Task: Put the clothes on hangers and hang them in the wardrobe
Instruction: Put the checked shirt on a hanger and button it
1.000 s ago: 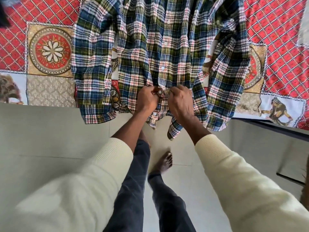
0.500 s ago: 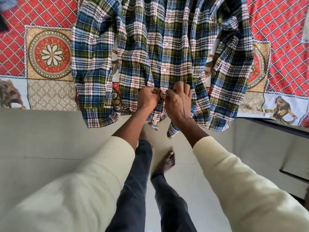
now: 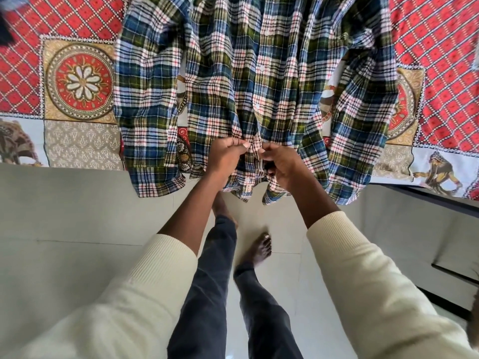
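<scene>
Shirt [image 3: 220, 81] pinched between both hands [image 3: 255, 158]

You're working in soft, even daylight, with a pale sheen on the glossy grey tiled floor [image 3: 77, 208] and only faint shadows. Your wide lens bends the edges strongly. The cream ribbed sleeves [image 3: 363, 281] nearest you blur, while the crinkled plaid cotton shirt [image 3: 259, 86] stays sharp

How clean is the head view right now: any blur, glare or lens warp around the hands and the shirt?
Head view: the left hand and right hand are sharp, each with a grip on the blue-green plaid cotton shirt; daylight is soft and even, with only a mild sheen on the pale floor tiles; wide-angle warp bends the tile lines and frame edges; the cream knitted sleeves near the lens are soft.
</scene>
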`<state>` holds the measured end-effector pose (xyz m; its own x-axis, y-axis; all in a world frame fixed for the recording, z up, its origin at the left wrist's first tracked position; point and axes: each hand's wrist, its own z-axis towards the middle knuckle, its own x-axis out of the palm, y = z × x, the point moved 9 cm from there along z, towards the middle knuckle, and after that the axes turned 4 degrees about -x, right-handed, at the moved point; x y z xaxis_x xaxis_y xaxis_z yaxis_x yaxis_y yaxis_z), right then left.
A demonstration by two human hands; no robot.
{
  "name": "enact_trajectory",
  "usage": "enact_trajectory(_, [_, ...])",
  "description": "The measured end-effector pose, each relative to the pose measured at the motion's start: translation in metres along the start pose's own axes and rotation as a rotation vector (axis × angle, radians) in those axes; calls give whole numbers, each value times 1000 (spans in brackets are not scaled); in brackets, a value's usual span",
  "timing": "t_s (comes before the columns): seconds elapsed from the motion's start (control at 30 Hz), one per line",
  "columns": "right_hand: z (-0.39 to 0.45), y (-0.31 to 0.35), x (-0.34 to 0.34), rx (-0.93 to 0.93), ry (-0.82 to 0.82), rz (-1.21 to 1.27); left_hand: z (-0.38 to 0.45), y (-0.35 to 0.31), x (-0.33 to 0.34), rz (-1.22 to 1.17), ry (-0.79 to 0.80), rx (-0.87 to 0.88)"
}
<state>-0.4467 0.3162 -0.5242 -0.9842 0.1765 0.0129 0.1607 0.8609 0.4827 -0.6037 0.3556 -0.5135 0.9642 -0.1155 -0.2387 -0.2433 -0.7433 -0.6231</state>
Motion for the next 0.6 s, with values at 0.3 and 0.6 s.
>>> enact_trajectory(0.3, [2,-2,6,-93,78,-13,-6,-1,2,73,-92,17])
enact_trajectory(0.6, [-1,9,-8,-272,-32,-18,-6,-1,6,106,-89,30])
